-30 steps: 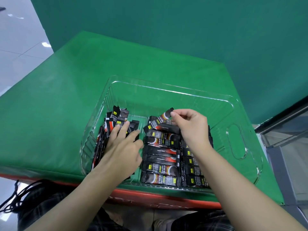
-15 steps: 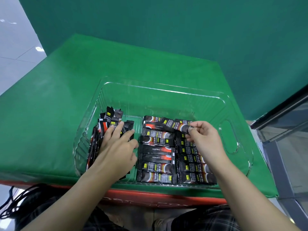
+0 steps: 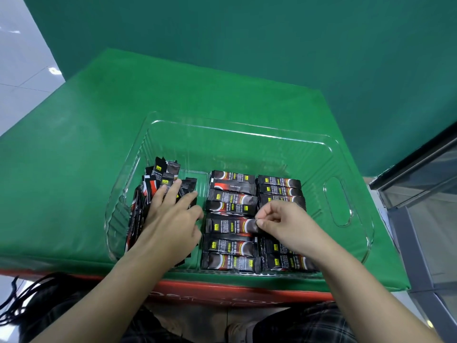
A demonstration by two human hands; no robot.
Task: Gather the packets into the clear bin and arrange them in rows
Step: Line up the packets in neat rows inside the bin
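A clear plastic bin [image 3: 247, 129] sits on the green table. Black and red coffee packets fill its near half. A loose pile of packets [image 3: 160, 179] leans against the bin's left wall, and my left hand [image 3: 173, 219] rests flat on it with fingers straight. Two flat rows of packets lie to the right: a middle row [image 3: 232, 194] and a right row [image 3: 279, 185]. My right hand [image 3: 279, 221] pinches the right end of one packet [image 3: 230, 225] lying in the middle row. My right forearm hides the near part of the right row.
The bin's far half holds nothing, and an oval handle slot [image 3: 337, 201] is cut in its right side. The green table [image 3: 99, 134] ends at a red front edge [image 3: 222, 293] near my legs. A grey metal frame [image 3: 420, 194] stands at the right.
My right hand has come back from the far end of the right row to the middle row, where it now pinches a packet. My left hand has stayed on the pile.
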